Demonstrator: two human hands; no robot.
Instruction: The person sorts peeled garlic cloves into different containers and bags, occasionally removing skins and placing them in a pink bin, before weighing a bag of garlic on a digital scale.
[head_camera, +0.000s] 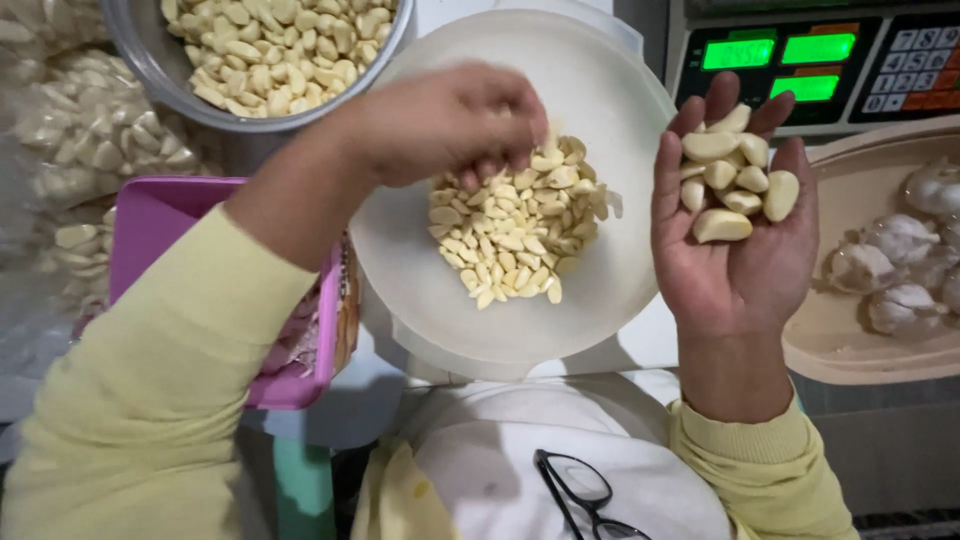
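Left hand (455, 120) drops garlic cloves (515, 225) into white bowl (420, 270).

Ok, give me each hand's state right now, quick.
Left hand: fingers curled down into the peeled garlic cloves on the white plate; grip cannot be told.
Right hand: open, palm up, cradling a handful of cloves.

green scale display (775, 62) top right, clear garlic bags (70, 150) left

Peeled cloves (520, 235), pale yellow and smooth, lay heaped slightly right of centre in a round white bowl (420, 290), the pile touching fingertips at its upper edge. A smaller clutch of larger cloves (730, 175) rested in an upturned palm beside the bowl, perhaps eight or nine, partly overlapping.
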